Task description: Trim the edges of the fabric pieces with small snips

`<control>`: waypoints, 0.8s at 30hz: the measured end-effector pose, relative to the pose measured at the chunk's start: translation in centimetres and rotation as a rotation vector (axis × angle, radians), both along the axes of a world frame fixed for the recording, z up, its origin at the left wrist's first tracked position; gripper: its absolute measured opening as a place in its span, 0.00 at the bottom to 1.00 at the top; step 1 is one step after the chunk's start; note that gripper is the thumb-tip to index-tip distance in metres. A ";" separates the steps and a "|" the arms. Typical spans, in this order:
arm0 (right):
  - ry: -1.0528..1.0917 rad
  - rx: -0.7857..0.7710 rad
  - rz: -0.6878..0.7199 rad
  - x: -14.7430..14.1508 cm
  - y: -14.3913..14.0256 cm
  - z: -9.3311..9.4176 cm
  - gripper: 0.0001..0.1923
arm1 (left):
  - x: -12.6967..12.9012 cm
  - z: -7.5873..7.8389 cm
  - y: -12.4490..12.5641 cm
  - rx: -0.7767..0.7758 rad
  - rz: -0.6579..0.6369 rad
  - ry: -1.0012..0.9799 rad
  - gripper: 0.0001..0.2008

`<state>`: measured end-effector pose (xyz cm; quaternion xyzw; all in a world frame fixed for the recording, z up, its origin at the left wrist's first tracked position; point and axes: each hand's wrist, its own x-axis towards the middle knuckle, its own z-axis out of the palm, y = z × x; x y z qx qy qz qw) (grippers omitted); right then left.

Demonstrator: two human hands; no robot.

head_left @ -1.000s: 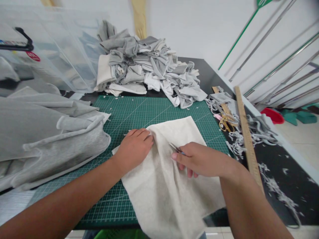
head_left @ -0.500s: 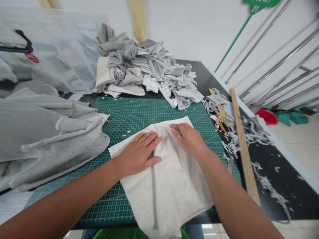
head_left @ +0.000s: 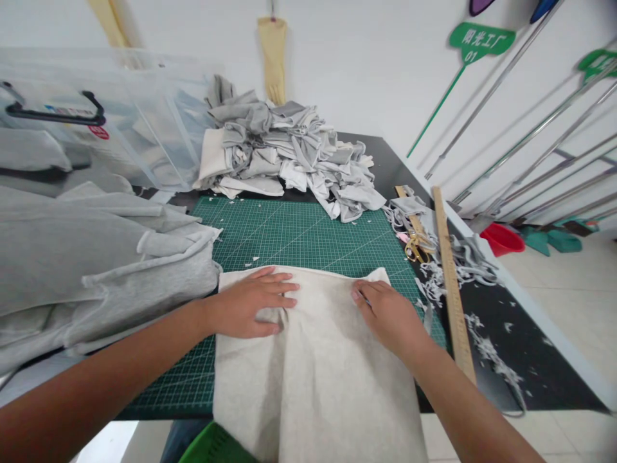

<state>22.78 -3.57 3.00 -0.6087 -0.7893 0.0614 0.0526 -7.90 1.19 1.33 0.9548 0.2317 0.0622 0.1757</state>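
Left hand (head_left: 250, 303): lies flat, palm down, fingers spread, on the upper left part of the cream cloth.
Right hand (head_left: 388, 313): rests knuckles up on the upper right part of the cloth; whether its fingers are curled around anything cannot be told.
Cream cloth (head_left: 318, 373): spread on the green cutting mat (head_left: 299, 231), top edge straight across the mat, lower part hanging over the table's near edge.
Grey fabric (head_left: 96, 257): large folded mass at the left, overlapping the mat's left border.
Pile of scraps (head_left: 289, 151): grey and white pieces heaped beyond the mat.
Wooden ruler (head_left: 450, 283): lies on the black table to the right of the mat.
Scissors (head_left: 417, 244): gold-handled, just left of the ruler, among trimmings.
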 end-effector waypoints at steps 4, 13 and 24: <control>-0.032 0.009 -0.011 0.5 -1.8 -0.5 0.21 | 0.5 0.4 0.2 -0.086 0.057 -0.063 0.11; -0.121 0.092 -0.118 2.6 3.1 -0.8 0.21 | 5.3 0.5 1.3 0.108 0.257 -0.082 0.19; 0.329 0.128 -0.082 -4.9 4.4 -1.1 0.22 | 8.8 -1.3 -1.7 0.221 0.238 -0.058 0.26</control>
